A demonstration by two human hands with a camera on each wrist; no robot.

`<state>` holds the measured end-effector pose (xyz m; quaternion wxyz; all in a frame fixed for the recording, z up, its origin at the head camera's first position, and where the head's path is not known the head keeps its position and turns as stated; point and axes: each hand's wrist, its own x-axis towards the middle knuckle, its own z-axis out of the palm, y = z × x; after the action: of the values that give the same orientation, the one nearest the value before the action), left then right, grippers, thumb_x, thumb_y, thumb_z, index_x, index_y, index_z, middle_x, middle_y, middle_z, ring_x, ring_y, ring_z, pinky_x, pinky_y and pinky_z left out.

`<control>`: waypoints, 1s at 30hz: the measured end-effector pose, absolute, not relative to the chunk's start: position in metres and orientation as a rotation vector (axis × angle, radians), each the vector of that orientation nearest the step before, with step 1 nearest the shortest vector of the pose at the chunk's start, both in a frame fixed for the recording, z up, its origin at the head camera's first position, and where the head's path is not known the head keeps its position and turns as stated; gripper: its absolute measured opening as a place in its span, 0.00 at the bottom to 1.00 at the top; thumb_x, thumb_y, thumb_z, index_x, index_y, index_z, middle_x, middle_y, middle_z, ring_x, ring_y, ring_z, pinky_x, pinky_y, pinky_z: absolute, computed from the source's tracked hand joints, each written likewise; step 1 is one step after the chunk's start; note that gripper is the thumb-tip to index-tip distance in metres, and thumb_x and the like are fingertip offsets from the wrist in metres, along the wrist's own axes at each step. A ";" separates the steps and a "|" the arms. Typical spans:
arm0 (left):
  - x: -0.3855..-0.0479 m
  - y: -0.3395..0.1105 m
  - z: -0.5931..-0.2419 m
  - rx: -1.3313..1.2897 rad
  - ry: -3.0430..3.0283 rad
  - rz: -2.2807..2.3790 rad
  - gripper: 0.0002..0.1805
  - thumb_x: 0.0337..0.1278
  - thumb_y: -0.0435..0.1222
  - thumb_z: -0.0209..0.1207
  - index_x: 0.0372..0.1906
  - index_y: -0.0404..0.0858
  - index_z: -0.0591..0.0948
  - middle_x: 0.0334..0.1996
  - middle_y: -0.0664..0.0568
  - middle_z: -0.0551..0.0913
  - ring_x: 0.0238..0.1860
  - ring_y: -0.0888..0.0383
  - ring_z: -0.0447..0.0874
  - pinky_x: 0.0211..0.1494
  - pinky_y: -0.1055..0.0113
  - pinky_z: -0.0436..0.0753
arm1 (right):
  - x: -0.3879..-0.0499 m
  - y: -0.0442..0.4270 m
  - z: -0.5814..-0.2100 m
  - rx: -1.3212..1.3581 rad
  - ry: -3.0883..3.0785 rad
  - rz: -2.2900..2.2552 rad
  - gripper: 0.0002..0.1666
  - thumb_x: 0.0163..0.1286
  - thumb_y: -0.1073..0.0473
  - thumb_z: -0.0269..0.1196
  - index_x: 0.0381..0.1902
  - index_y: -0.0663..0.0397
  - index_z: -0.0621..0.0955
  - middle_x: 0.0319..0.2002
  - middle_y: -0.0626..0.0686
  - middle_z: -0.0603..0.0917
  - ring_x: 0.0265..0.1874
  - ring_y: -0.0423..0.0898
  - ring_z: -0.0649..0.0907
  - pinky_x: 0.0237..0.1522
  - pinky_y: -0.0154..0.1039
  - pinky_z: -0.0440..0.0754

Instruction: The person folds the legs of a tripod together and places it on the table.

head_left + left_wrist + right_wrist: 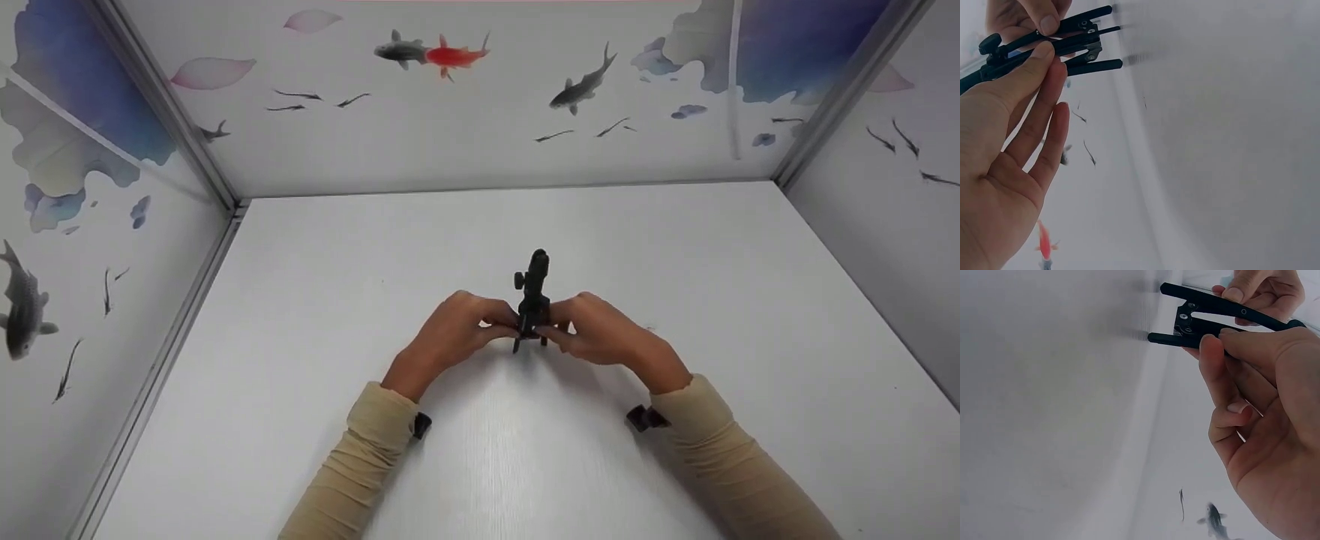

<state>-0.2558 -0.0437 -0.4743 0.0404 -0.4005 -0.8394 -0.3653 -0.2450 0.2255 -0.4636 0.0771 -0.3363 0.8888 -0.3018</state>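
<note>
Mini tripod (534,300), black, dull-surfaced, apparently plastic with small metal fittings. Slim upper body with a rounded top; round knob (990,43) standing out at one side. Legs (1095,68) are straight narrow bars with blunt, rounded ends, splayed a little; bright rivets show at the hinge (1185,322) between them. Counter (525,465) white, smooth, faintly glossy, throwing back blurred dark reflections of the leg ends. Back wall (487,150) pale, printed with grey fish and one red fish (455,57)

Both forearms come in from the near edge, angled inward, tan sleeves wrinkled and ending short of the wrists. Left hand (461,322) and right hand (592,330) face each other, wrists bent, knuckles raised. Left: thumb and forefinger closed in a pinch on the tripod, remaining fingers gently bent and spaced apart. Right: thumb and forefinger likewise pinching, a further finger folded towards the palm

Tripod sits between the two hands, near mid-counter, roughly upright, feet downward. Fingertips of each hand grip it low, at the leg section, from opposite sides; upper body and knob rise clear above them. Leg ends project below the fingertips, close to the counter; contact cannot be told
</note>
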 end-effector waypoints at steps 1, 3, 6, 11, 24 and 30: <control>-0.256 -0.043 -0.474 -1.223 -2.563 -1.094 0.08 0.63 0.38 0.75 0.46 0.46 0.95 0.40 0.60 0.96 0.44 0.66 0.95 0.53 0.65 0.90 | -0.245 0.225 -0.464 -1.005 2.669 -0.908 0.10 0.81 0.60 0.66 0.52 0.50 0.92 0.34 0.50 0.94 0.25 0.44 0.87 0.32 0.35 0.82; -0.256 -0.042 -0.474 -1.213 -2.547 -1.048 0.08 0.63 0.39 0.75 0.45 0.46 0.95 0.39 0.60 0.96 0.43 0.65 0.95 0.51 0.65 0.90 | -0.245 0.225 -0.464 -1.004 2.674 -0.919 0.10 0.81 0.60 0.66 0.52 0.50 0.92 0.34 0.50 0.94 0.25 0.42 0.87 0.32 0.35 0.82; -0.255 -0.041 -0.474 -1.205 -2.527 -0.997 0.07 0.62 0.39 0.75 0.44 0.47 0.95 0.38 0.60 0.96 0.42 0.65 0.95 0.49 0.65 0.90 | -0.245 0.225 -0.465 -1.002 2.679 -0.931 0.10 0.81 0.60 0.66 0.52 0.50 0.92 0.32 0.50 0.94 0.24 0.41 0.86 0.32 0.35 0.82; -0.254 -0.040 -0.474 -1.200 -2.496 -0.968 0.06 0.60 0.39 0.76 0.42 0.47 0.95 0.36 0.61 0.96 0.40 0.64 0.95 0.47 0.66 0.89 | -0.246 0.226 -0.467 -1.017 2.681 -0.932 0.10 0.81 0.60 0.66 0.52 0.49 0.92 0.33 0.50 0.94 0.24 0.41 0.86 0.32 0.35 0.81; -0.253 -0.037 -0.474 -1.165 -2.480 -0.935 0.07 0.59 0.37 0.77 0.42 0.45 0.95 0.36 0.58 0.96 0.39 0.62 0.95 0.46 0.64 0.90 | -0.246 0.224 -0.468 -0.985 2.690 -0.931 0.10 0.80 0.60 0.67 0.51 0.50 0.93 0.31 0.50 0.94 0.24 0.43 0.87 0.31 0.34 0.82; -0.252 -0.039 -0.472 -1.176 -2.494 -0.949 0.06 0.60 0.37 0.77 0.42 0.44 0.95 0.36 0.58 0.96 0.39 0.63 0.95 0.46 0.66 0.90 | -0.248 0.224 -0.467 -0.982 2.656 -0.925 0.10 0.80 0.59 0.67 0.52 0.49 0.92 0.34 0.50 0.94 0.26 0.38 0.87 0.34 0.35 0.84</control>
<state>-0.2519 -0.0389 -0.4718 0.1127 -0.4007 -0.8498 -0.3234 -0.2476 0.2239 -0.4667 0.0812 -0.3287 0.8886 -0.3093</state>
